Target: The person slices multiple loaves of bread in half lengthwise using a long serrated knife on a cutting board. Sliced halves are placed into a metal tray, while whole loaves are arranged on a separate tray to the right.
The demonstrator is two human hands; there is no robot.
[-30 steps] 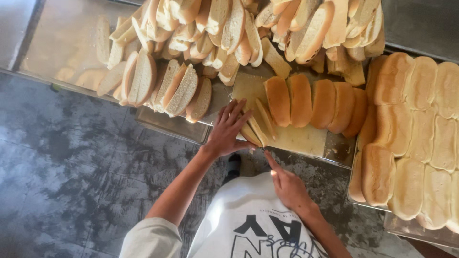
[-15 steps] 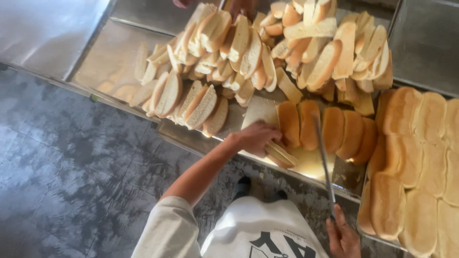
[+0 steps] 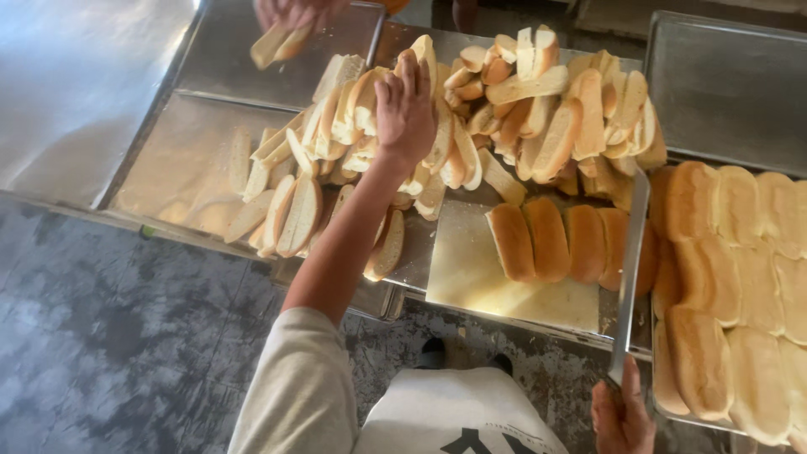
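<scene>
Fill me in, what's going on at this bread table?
A person is slicing bread rolls. The left hand reaches out onto the pile of cut rolls, fingers spread on top of it. The right hand holds a long knife, blade pointing away over a row of whole rolls on the cutting board. More uncut rolls fill the tray on the right. Another person's hand holds slices at the far side.

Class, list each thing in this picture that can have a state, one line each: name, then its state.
Left hand: resting on the sliced bread pile, heaped loose.
Right hand: gripping the long knife, blade pointing away.
Whole rolls: uncut, in a row on the cutting board.
</scene>
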